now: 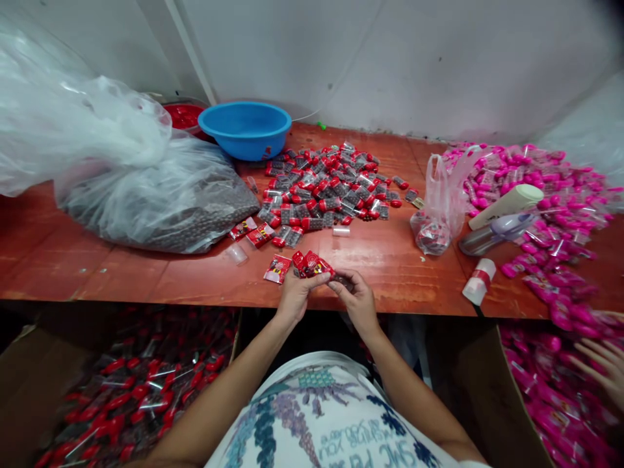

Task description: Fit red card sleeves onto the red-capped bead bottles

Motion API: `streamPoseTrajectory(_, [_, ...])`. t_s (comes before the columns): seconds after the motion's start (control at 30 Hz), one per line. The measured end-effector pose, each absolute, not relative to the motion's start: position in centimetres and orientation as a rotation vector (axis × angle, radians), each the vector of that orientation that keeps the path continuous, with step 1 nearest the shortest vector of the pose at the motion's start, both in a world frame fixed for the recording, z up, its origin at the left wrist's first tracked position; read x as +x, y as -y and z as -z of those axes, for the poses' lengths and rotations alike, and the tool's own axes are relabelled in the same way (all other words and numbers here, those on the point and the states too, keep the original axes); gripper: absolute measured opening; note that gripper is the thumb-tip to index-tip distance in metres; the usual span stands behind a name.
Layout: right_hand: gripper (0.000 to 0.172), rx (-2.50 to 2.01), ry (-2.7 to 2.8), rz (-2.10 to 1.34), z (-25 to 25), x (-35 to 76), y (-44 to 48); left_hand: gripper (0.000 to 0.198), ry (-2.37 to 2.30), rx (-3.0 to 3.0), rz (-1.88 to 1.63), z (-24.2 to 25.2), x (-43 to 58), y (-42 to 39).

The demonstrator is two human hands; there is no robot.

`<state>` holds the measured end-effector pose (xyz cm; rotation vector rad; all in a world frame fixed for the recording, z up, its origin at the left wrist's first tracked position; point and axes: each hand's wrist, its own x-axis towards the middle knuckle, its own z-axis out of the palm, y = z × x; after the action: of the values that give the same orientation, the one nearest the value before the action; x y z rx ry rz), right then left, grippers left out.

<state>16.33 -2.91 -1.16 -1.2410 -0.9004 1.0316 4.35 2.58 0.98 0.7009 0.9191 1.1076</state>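
Observation:
My left hand [296, 294] pinches a small bunch of red printed labels [312, 263] at the near edge of the red-brown table [97, 260]. My right hand [355, 296] is closed on a small clear tube of dark beads [342, 281] touching those labels. Another red label [277, 268] lies flat just left of my hands. Behind them spreads a pile of bead-filled tubes with red caps [326, 188]. Two more red labels [253, 231] and an empty clear tube [237, 253] lie by a big clear bag of dark beads [160, 201].
A blue bowl [245, 129] stands at the back, a red container [182, 116] behind the bag. Right: a small plastic bag [436, 214], a handheld tool [497, 224], a white roll [479, 281], pink tubes [550, 195]. Boxes of red tubes [136, 383] and pink tubes [550, 390] sit below. Another person's hand [602, 367].

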Motion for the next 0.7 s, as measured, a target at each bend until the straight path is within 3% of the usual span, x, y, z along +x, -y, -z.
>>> streamPoseTrajectory(0.13, [0.024,-1.274,0.976,-0.949,0.8,16.6,2.9,0.047,-0.941,0.74,-1.169,-1.4,4.2,-2.1])
streamPoseTrajectory(0.3, [0.025,-1.253,0.962,-1.023,0.0,16.9,3.0,0.044,-0.92,0.776,-1.173,-2.0,4.0,-1.6])
streamPoseTrajectory(0.5, [0.019,-1.25,1.225,-0.804,-0.6,17.3,3.0,0.063,-0.941,0.728,-1.127,-1.7,3.8,-1.9])
streamPoseTrajectory(0.6, [0.019,-1.25,1.017,-0.928,-0.1,16.9,3.0,0.064,-0.927,0.749,-1.061,-1.7,3.7,-2.1])
streamPoseTrajectory(0.7, [0.021,-1.222,0.769,-1.074,0.3,16.5,2.9,0.051,-0.907,0.762,-1.036,-1.7,3.6,-2.2])
